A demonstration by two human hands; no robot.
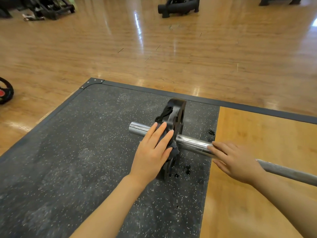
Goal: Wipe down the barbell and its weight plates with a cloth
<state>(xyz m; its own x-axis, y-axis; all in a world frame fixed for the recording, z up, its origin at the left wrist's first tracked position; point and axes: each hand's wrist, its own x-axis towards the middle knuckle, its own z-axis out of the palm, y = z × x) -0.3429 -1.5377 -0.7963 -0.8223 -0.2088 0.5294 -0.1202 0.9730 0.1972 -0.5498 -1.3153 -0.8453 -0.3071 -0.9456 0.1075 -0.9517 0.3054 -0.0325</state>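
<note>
Both hands are down on the bar, apart, one each side of the plate. Left hand (pixel 151 150) lies flat, fingers straight, pressing a dark cloth (pixel 173 148) against the outer face of the weight plate (pixel 176 115). Right hand (pixel 235 162) rests with straight fingers on the chrome sleeve of the barbell (pixel 192 143), inboard of the plate — no curl round it that I can see.

One barbell, one black plate visible on it, one cloth. Bar runs from a bare chrome end stub at left of the plate, through the plate, out of frame lower right. Plate stands on edge on the speckled rubber mat (pixel 85 152), near the mat's seam with the wooden platform inlay (pixel 257 194). A few dark wet spots sit on the mat beside the plate.

Mat has a black border with a rounded, screwed corner at far left. Beyond it — wide open glossy wood floor (pixel 154 48). One black wheel-like item (pixel 5 91) at the left edge. Dark gym equipment (pixel 178 6) along the far side, well apart.
</note>
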